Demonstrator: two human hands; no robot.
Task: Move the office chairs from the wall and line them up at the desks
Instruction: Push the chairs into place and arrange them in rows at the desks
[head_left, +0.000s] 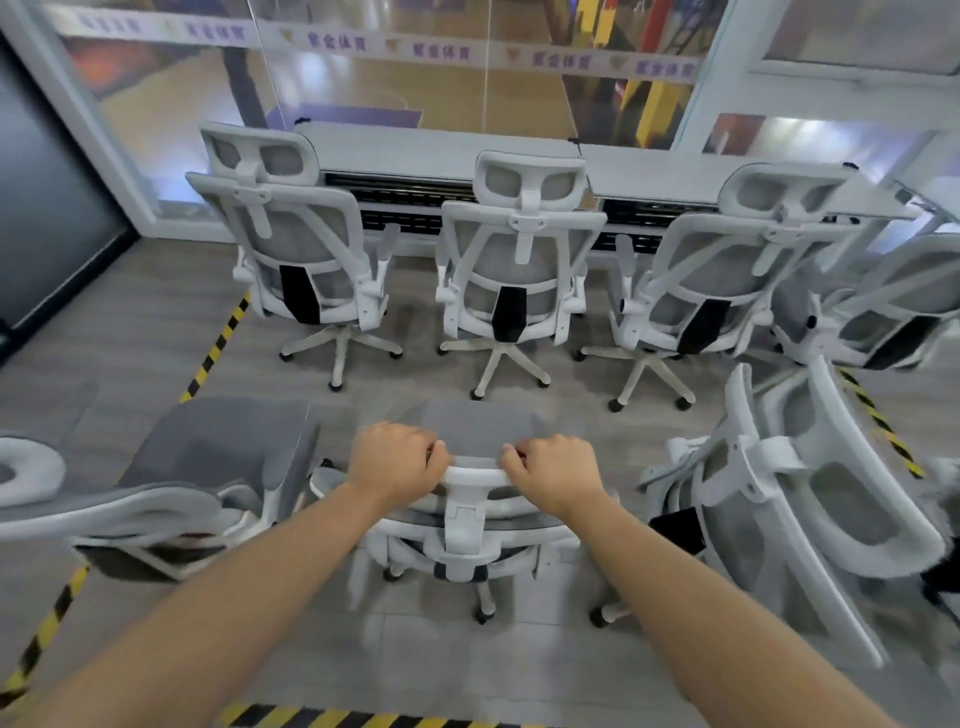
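Note:
Directly below me stands a white office chair (465, 535) with grey mesh, its back toward me. My left hand (396, 457) and my right hand (555, 467) both grip the top rim of its headrest. Three matching chairs face the white desks (441, 153) at the glass wall: the left chair (301, 260), the middle chair (514, 270) and the right chair (711, 275). A fourth one (893, 306) stands at the far right, partly cut off.
Another grey chair (208, 467) stands close on my left, and a tilted chair (795, 499) stands close on my right. Yellow-black tape (218, 343) marks the grey floor on the left, the right and behind. A dark panel (47, 208) lines the left wall.

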